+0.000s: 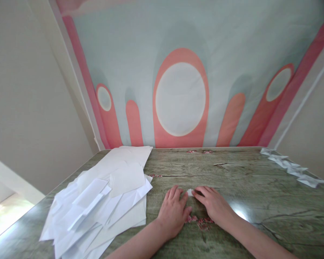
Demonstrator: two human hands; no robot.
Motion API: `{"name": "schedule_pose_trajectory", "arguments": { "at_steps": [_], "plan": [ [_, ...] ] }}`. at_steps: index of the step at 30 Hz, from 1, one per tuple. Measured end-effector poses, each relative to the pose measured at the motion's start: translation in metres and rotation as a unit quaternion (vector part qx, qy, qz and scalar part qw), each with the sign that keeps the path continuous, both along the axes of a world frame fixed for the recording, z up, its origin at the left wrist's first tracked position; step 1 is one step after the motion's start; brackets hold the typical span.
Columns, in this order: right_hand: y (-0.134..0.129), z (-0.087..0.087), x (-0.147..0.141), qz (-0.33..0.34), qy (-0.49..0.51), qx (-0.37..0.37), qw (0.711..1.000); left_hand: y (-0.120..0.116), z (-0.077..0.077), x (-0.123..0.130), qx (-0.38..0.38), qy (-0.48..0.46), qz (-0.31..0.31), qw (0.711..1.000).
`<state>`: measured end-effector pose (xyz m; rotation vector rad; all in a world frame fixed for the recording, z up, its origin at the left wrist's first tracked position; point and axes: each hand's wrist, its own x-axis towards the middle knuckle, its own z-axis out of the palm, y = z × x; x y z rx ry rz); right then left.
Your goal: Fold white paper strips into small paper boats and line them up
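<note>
A small white piece of paper (190,192) lies on the wood-patterned table between my two hands. My left hand (173,212) rests on the table just left of it, fingers spread and pointing forward, with nothing visible in it. At the paper's right edge, my right hand (212,203) has its thumb and forefinger pressed together on the paper. The tips of that pinch are small in view.
A loose pile of white paper sheets (126,180) covers the left part of the table (245,172). Several folded white paper pieces (293,167) stand in a row along the right edge. Behind the table hangs a patterned backdrop (180,99).
</note>
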<state>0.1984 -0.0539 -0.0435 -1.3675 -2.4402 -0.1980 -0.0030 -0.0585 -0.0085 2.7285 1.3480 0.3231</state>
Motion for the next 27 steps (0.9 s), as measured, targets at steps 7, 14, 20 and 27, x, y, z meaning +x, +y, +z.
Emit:
{"name": "schedule_pose_trajectory", "arguments": {
  "at_steps": [7, 14, 20, 27],
  "plan": [
    [-0.0023, 0.0000, 0.0000, -0.019, -0.005, -0.007, 1.000, 0.0001, 0.0032, -0.0008, 0.000, -0.005, 0.000, 1.000],
    [-0.0027, -0.0019, 0.0043, -0.003, 0.029, 0.000, 1.000, 0.0014, 0.0013, 0.0009, 0.012, 0.001, -0.011, 1.000],
    [-0.0042, -0.0003, 0.0051, 0.000, 0.099, -0.011, 0.995, 0.0014, 0.0020, 0.0005, 0.014, -0.001, -0.016, 1.000],
    [-0.0053, 0.0006, 0.0023, 0.017, 0.078, -0.009, 0.997, 0.0015, 0.0039, -0.0005, 0.005, -0.006, -0.017, 1.000]
  ]
}}
